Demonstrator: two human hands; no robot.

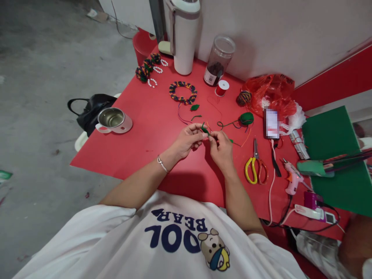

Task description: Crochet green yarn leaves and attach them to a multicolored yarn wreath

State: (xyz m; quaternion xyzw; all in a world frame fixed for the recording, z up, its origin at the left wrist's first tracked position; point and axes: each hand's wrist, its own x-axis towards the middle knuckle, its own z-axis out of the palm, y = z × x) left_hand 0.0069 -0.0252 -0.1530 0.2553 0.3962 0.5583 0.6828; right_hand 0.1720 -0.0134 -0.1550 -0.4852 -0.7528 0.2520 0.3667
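My left hand (190,140) pinches a small green knitted or crocheted piece (205,131) between thumb and fingers. My right hand (222,151) is closed at the other end of the same piece, its fingertips almost touching the left ones. Just beyond the hands lie a green leaf-shaped piece (195,107) and a short green yarn strand (196,116). A braided multicoloured yarn ring (183,93) rests farther back. To the right are a green yarn ball (247,118) with a loose tail and yellow-and-orange-handled scissors (255,164).
Around the red table (139,143) stand a mug (114,120), a white tumbler (186,38), a clear jar (218,60) and a red thread spool (222,88). A phone (271,123), a pink glue gun (291,178) and cables lie right. Part of another person (356,244) shows lower right.
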